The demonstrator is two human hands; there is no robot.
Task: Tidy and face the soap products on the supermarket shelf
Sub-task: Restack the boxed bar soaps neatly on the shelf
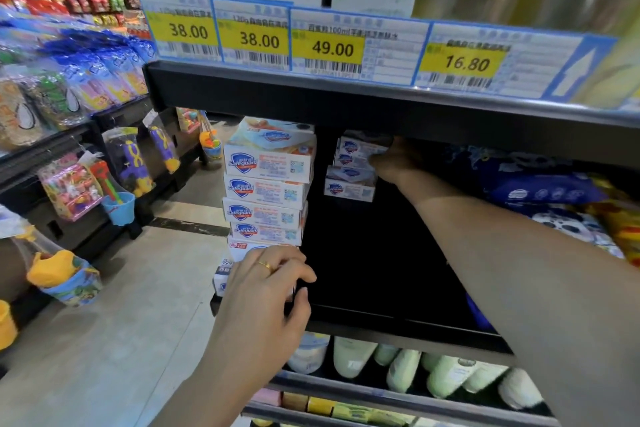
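My left hand, gold-ringed, curled round the lowest white cardboard Safeguard soap box of the front stack. My right hand gripped smaller rectangular white Safeguard boxes deep on the black metal shelf, beneath yellow price tags reading 38.00, 49.00, 16.80.

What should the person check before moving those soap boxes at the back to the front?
1. Right hand has hold of the back soap boxes: cannot tell, the fingers are in shadow.
2. Left hand steadies the bottom of the front soap stack: ok.
3. Front stack straight: not ok, the boxes sit unevenly.
4. Free dark space on the shelf in front of the back boxes: ok.
5. Labels on the front stack face outward: ok.
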